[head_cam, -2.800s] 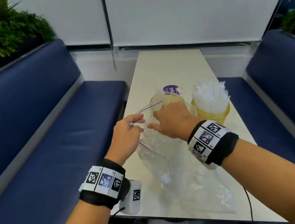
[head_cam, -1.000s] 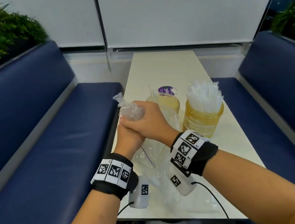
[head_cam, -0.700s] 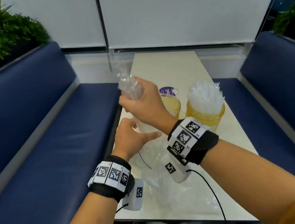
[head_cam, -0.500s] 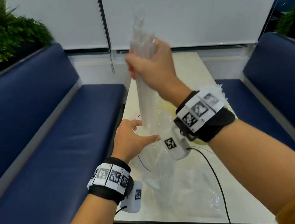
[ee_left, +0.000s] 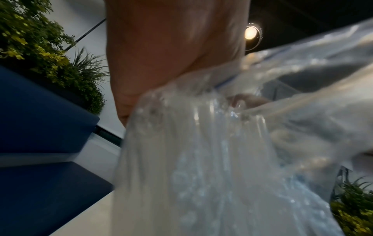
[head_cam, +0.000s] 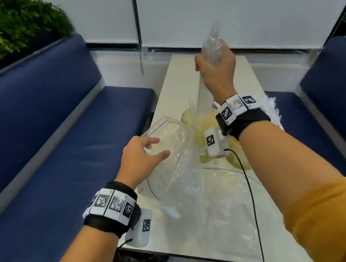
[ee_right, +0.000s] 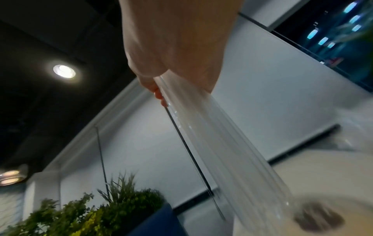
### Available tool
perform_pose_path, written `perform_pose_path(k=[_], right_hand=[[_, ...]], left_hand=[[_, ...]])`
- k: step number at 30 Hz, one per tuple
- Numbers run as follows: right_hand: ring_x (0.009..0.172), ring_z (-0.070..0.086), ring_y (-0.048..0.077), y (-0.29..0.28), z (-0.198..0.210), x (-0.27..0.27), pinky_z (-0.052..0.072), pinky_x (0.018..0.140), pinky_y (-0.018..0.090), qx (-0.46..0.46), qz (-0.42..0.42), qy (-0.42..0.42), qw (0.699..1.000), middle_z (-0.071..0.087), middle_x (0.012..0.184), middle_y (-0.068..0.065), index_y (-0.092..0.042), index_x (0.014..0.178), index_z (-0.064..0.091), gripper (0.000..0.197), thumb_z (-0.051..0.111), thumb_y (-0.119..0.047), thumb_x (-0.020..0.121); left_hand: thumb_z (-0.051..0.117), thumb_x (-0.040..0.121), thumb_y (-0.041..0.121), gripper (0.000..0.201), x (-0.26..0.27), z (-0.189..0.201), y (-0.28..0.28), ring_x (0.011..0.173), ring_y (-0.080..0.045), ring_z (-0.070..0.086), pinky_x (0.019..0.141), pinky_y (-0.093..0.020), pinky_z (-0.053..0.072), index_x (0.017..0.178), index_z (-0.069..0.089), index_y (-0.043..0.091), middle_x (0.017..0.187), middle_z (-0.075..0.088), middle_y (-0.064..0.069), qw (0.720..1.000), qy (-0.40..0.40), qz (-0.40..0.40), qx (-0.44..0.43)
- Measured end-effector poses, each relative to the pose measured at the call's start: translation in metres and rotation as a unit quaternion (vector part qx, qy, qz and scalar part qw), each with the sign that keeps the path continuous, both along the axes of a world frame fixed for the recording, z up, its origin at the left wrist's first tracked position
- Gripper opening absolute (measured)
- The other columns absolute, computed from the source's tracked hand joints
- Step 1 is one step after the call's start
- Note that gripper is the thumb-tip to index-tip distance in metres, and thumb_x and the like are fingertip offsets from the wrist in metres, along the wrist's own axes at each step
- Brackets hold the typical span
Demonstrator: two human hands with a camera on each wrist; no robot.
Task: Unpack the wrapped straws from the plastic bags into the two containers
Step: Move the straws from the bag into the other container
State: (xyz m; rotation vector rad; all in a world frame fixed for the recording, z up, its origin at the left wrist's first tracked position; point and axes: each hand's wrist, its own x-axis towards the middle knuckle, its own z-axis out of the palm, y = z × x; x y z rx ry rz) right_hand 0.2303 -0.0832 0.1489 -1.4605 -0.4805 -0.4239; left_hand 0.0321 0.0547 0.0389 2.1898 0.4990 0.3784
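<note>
The person's right hand (head_cam: 216, 66) was raised above the long cream-white table (head_cam: 181, 79), its fingers clenched around a bundle of clear plastic-wrapped straws (head_cam: 201, 96). The upper ends of the bundle stood out above the fist; the lower ends reached down into the nearer transparent yellow-tinted round container (head_cam: 194, 125). In the right wrist view the same bundle (ee_right: 212, 135) ran from the closed fist (ee_right: 177, 47) down toward a blurred round rim below; whether the straws touched the bottom could not be told.

The left hand (head_cam: 139, 157) was lower and nearer the table's left edge. Its fingers were spread and only loosely curved at the mouth of a crumpled clear plastic zip bag with a thin blue closure line (head_cam: 171, 154). The thumb and forefinger touched the bag's film, but a firm pinch could not be confirmed. The left wrist view showed the bag (ee_left: 222, 159) hanging close against the palm (ee_left: 171, 47), much blurred.

A second transparent yellow-tinted container (head_cam: 237, 154), largely hidden behind the right wrist, stood just beside the first. White wrapped straw tips (head_cam: 271, 109) showed past the wristband. A flattened clear plastic bag (head_cam: 227, 213) lay on the near end of the table. Dark blue upholstered benches (head_cam: 56, 150) flanked the table on both sides.
</note>
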Motion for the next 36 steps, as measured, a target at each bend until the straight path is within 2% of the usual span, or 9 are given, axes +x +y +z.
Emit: perform_pose_path(k=[11,15,17,19,21,25,30,33,36], right_hand=[[0.064,0.057,0.007,-0.002,-0.096,0.032,0.048,0.061,0.014,-0.104,-0.055,0.082,0.99,0.063,0.074,-0.006,-0.011,0.085,0.061,0.025,0.079,-0.027,0.08],[0.07,0.053,0.014,-0.011,-0.115,0.032,0.045,0.068,0.028,-0.174,-0.101,0.124,0.972,0.057,0.071,-0.008,-0.018,0.073,0.055,0.036,0.083,-0.041,0.074],[0.093,0.059,0.016,-0.016,-0.119,0.027,0.049,0.084,0.031,-0.177,-0.106,0.147,0.967,0.066,0.097,-0.003,-0.02,0.106,0.064,0.049,0.088,-0.042,0.069],[0.102,0.061,0.014,-0.019,-0.116,0.025,0.049,0.092,0.026,-0.148,-0.1,0.117,0.977,0.065,0.111,0.001,-0.022,0.141,0.044,0.089,0.091,-0.036,0.066],[0.106,0.06,0.013,-0.022,-0.107,0.025,0.048,0.093,0.023,-0.13,-0.105,0.051,0.985,0.06,0.116,0.001,-0.028,0.146,0.033,0.098,0.09,-0.029,0.066],[0.116,0.056,0.012,-0.022,-0.089,0.027,0.042,0.093,0.018,-0.273,-0.118,-0.023,0.955,0.06,0.127,-0.001,-0.028,0.139,0.051,0.059,0.074,-0.022,0.086],[0.125,0.054,0.026,-0.03,-0.076,0.026,0.045,0.104,0.04,-0.533,-0.099,0.022,0.84,0.067,0.127,0.006,-0.018,0.12,0.072,0.037,0.061,-0.042,0.095],[0.127,0.045,0.026,-0.031,-0.041,0.006,0.042,0.1,0.037,-0.502,-0.114,-0.061,0.855,0.059,0.132,0.006,-0.02,0.118,0.071,0.033,0.061,-0.041,0.095],[0.098,0.06,0.017,-0.022,0.0,-0.028,0.046,0.084,0.028,-0.448,-0.086,-0.174,0.873,0.066,0.104,-0.002,-0.022,0.104,0.072,0.023,0.059,-0.038,0.095]], left_hand=[[0.073,0.088,0.039,0.035,0.007,-0.001,0.003,0.098,-0.012,0.058,0.073,-0.012,0.04,0.12,0.069,0.029,0.108,0.058,0.006,1.0,-0.014,-0.009,0.002],[0.072,0.088,0.039,0.033,0.007,0.002,-0.001,0.099,-0.012,0.059,0.072,-0.011,0.039,0.119,0.07,0.028,0.108,0.058,0.007,1.0,-0.021,-0.013,-0.015],[0.072,0.089,0.038,0.032,0.007,0.005,-0.003,0.099,-0.012,0.059,0.071,-0.01,0.039,0.119,0.07,0.028,0.108,0.058,0.007,0.999,-0.022,-0.017,-0.021],[0.071,0.09,0.034,0.031,0.005,0.008,-0.004,0.098,-0.013,0.06,0.072,-0.009,0.04,0.12,0.07,0.027,0.107,0.059,0.006,0.999,-0.023,-0.024,-0.027],[0.068,0.092,0.023,0.029,0.003,0.012,-0.003,0.097,-0.017,0.061,0.072,-0.009,0.042,0.121,0.069,0.026,0.107,0.06,0.007,0.999,-0.023,-0.031,-0.039],[0.051,0.095,0.007,0.036,-0.001,0.022,-0.001,0.105,-0.013,0.062,0.085,-0.015,0.045,0.123,0.068,0.021,0.114,0.065,0.011,0.996,-0.023,-0.038,-0.083],[0.048,0.093,-0.001,0.045,-0.004,0.027,0.001,0.09,-0.013,0.068,0.072,-0.022,0.05,0.129,0.065,0.018,0.117,0.07,0.01,0.992,-0.032,-0.057,-0.106],[0.053,0.091,-0.005,0.047,-0.006,0.027,0.0,0.101,-0.019,0.068,0.074,-0.028,0.058,0.132,0.063,0.017,0.12,0.07,0.008,0.992,-0.04,-0.063,-0.097],[0.054,0.091,-0.005,0.046,-0.006,0.026,-0.004,0.108,-0.016,0.066,0.089,-0.034,0.058,0.129,0.065,0.019,0.118,0.07,0.012,0.994,-0.048,-0.062,-0.075]])
